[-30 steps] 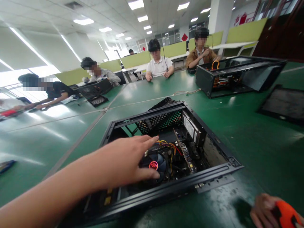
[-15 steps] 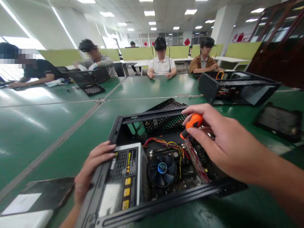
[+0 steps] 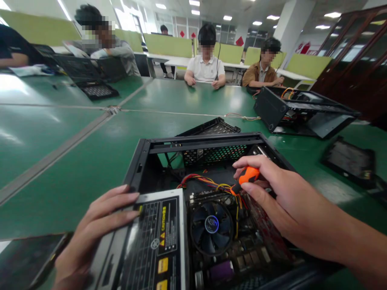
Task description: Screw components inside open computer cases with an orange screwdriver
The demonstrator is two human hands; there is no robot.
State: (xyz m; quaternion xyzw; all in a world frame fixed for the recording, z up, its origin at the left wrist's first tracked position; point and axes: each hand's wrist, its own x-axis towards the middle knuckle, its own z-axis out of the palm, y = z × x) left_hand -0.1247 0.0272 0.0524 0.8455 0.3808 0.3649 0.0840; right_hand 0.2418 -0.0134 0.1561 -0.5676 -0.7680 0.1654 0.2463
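An opened black computer case (image 3: 199, 145) lies in front of me. My left hand (image 3: 99, 225) grips its left edge, fingers laid over the rim and onto the labelled power supply (image 3: 151, 241); its thumb is hidden. My right hand (image 3: 281, 193) is closed around the orange and black handle of a screwdriver (image 3: 249, 175), held over the case interior with the handle tilted. The shaft is hard to make out. Below it are a cooling fan (image 3: 211, 225), red and yellow cables (image 3: 199, 179) and a dark red expansion card (image 3: 269, 229), partly covered by my right hand.
A black panel (image 3: 208, 129) lies behind the case. Another open computer case (image 3: 302, 110) stands back right, with a dark panel (image 3: 347, 159) nearer. A dark flat piece (image 3: 33, 257) is at lower left. Several people sit around the green table (image 3: 99, 161).
My view has tipped down and closer to the case. The screwdriver and my right hand appear lower. My left hand remains on the case's left edge, with more of its fingers showing.
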